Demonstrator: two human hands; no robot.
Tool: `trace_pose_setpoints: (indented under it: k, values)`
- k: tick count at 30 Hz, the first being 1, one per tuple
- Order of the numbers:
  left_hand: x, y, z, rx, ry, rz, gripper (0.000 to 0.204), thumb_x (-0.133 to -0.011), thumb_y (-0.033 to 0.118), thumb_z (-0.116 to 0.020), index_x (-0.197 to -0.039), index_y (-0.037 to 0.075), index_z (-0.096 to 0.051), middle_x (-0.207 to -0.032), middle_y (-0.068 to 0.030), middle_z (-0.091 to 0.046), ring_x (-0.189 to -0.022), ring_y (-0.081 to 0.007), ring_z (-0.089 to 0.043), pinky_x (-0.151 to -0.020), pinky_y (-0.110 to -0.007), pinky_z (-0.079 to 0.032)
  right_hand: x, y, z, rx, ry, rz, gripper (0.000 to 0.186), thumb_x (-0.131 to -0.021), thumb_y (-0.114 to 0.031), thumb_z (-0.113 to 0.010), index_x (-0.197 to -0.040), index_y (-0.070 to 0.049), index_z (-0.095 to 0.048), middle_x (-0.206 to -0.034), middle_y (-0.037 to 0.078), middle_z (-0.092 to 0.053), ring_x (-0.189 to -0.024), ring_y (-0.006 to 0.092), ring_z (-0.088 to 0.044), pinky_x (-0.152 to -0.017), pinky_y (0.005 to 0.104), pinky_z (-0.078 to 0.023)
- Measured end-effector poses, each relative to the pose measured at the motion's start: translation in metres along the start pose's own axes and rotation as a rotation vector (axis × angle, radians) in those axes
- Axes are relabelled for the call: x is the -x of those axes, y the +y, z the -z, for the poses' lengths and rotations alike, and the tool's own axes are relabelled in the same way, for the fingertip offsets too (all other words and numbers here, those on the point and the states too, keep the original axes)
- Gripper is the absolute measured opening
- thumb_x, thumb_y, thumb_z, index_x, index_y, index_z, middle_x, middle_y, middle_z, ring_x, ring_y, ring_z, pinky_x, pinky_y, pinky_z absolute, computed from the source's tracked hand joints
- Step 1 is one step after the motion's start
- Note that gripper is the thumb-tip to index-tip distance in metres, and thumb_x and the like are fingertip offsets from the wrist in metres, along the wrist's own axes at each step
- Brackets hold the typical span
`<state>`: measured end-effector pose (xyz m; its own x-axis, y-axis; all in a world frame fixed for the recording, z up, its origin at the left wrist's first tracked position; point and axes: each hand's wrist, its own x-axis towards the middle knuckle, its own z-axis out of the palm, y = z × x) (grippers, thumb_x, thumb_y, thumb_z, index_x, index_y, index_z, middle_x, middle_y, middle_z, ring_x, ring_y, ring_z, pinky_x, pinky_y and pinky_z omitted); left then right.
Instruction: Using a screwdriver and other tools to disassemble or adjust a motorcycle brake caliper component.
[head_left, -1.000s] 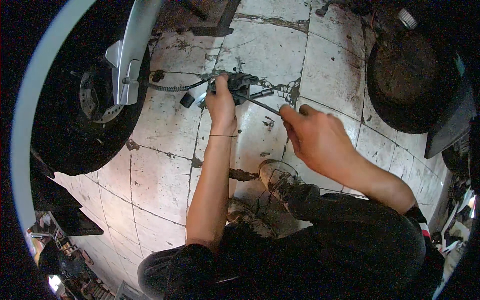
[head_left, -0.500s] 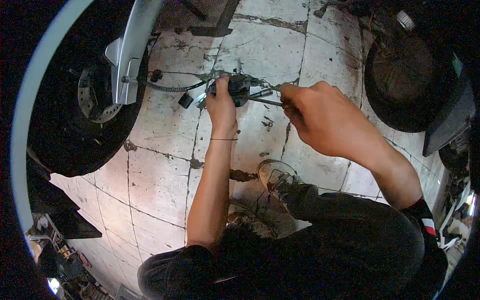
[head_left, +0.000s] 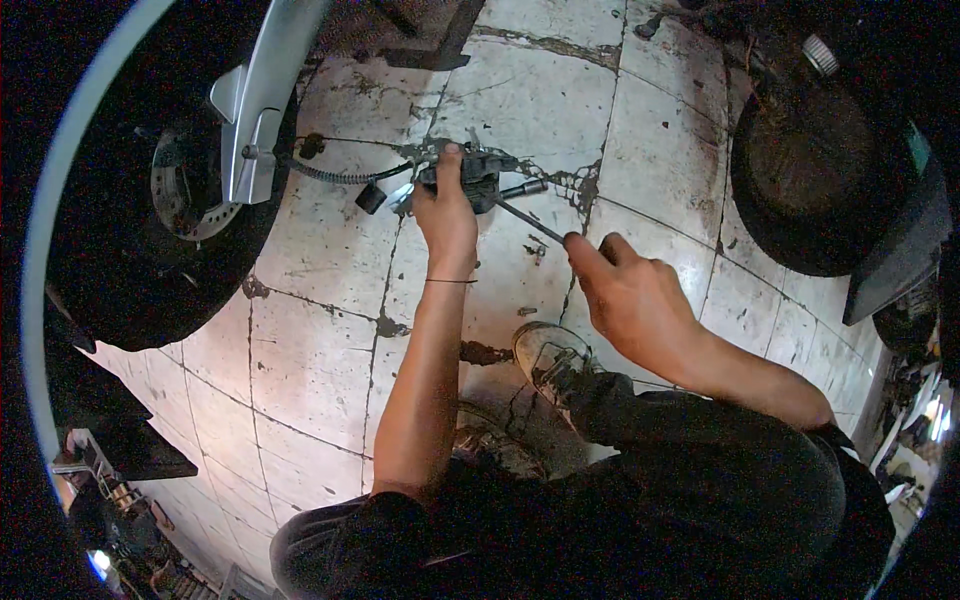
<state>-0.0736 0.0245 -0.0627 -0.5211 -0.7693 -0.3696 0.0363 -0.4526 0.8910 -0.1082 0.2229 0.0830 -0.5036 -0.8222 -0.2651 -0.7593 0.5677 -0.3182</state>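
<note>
Partly, left hand (head_left: pixel 447 212) hides the caliper (head_left: pixel 478 178).

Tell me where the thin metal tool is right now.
In the head view, the thin metal tool runs from the right hand up-left to the dark brake part gripped by the left hand, above the tiled floor.

No packages, labels, signs or screens show clearly; the dark, blurred edges may hide some.
</note>
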Motion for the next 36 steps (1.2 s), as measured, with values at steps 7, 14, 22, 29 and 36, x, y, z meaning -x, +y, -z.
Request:
trace_pose_setpoints:
  k: [7,14,22,29,36]
  values:
    - [0.005,0.0,0.0,-0.017,0.004,-0.019,0.057,-0.092,0.045,-0.067,-0.109,-0.008,-0.061,-0.106,-0.0133,-0.064,-0.093,-0.0195,-0.058,-0.084,-0.032,-0.047,-0.018,-0.004,0.035,0.045,0.069,0.106,0.04,-0.083,-0.007,-0.058,-0.123,-0.006,-0.057,-0.082,0.023,-0.065,-0.068,0.0428,-0.068,-0.059,0.0523,-0.057]
    - [-0.003,-0.015,0.008,-0.011,0.059,-0.013,0.053,-0.092,0.04,-0.068,-0.111,-0.009,-0.059,-0.106,-0.0142,-0.066,-0.093,-0.0196,-0.059,-0.082,-0.031,-0.049,-0.053,-0.01,0.054,0.253,-0.074,0.251,0.036,-0.081,-0.005,-0.061,-0.117,-0.007,-0.056,-0.077,0.018,-0.063,-0.061,0.0376,-0.067,-0.054,0.0475,-0.054]
    - [-0.005,-0.017,0.013,-0.139,0.198,-0.045,0.049,-0.088,0.035,-0.068,-0.104,-0.011,-0.06,-0.098,-0.0126,-0.067,-0.086,-0.0205,-0.06,-0.077,-0.032,-0.049,-0.027,-0.024,0.006,-0.104,-0.121,0.086,0.049,-0.081,0.001,-0.058,-0.128,0.002,-0.048,-0.082,0.03,-0.065,-0.073,0.0486,-0.065,-0.066,0.0537,-0.054]
    - [-0.006,-0.028,0.012,0.111,0.266,-0.059,0.029,-0.085,0.023,-0.064,-0.092,-0.005,-0.063,-0.084,-0.0073,-0.064,-0.074,-0.0157,-0.056,-0.068,-0.031,-0.047,-0.044,-0.016,-0.011,-0.36,-0.117,0.102,0.037,-0.085,-0.001,-0.053,-0.122,0.005,-0.056,-0.086,0.032,-0.066,-0.087,0.0499,-0.064,-0.078,0.0555,-0.051]
    - [-0.009,-0.022,0.002,0.301,0.399,-0.009,0.022,-0.085,0.019,-0.065,-0.091,-0.002,-0.061,-0.085,-0.0038,-0.062,-0.071,-0.0132,-0.056,-0.062,-0.028,-0.046,-0.024,-0.032,-0.04,-0.558,-0.057,-0.056,0.031,-0.09,-0.002,-0.053,-0.12,0.004,-0.057,-0.088,0.032,-0.066,-0.088,0.0487,-0.065,-0.079,0.0546,-0.051]
